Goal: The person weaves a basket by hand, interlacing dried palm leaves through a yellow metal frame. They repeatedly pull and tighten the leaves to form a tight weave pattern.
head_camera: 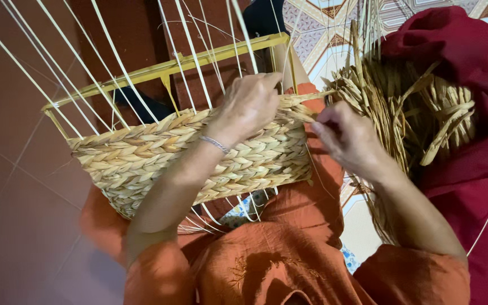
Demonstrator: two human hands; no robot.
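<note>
- Floor (12, 186): smooth reddish-brown tiles on the left with thin grout lines. On the upper right, a patterned tile section (323, 28) in pale geometric shapes.
- Person seated, seen from above; orange garment (255, 260) with faint embroidered motif across the lap.
- Half-woven basket (159, 158) rests on the lap, tipped on its side. Walls are flat, pale straw-coloured plaited strands in thick, glossy herringbone rows.
- Yellow frame (165, 68) of thin rods marks the rim of the basket; long, stiff, pale upright ribs (74, 56) fan out beyond it toward the top of the view.
- Left hand (249, 104): lies over the top edge of the woven wall, fingers curled down on the weave, pressing it. Thin silver bracelet (214, 144) at the wrist.
- Right hand (345, 135): just beside the basket's right corner, fingertips pinched closed on a loose strand (312, 96) that runs from the weave toward the bundle.
- Bundle of dried fibre (402, 96): coarse, flat, tan strips, tangled and fibrous, lying to the right of the hands.
- Dark red cloth (470, 68) is bunched around and under the bundle, soft and matte.
</note>
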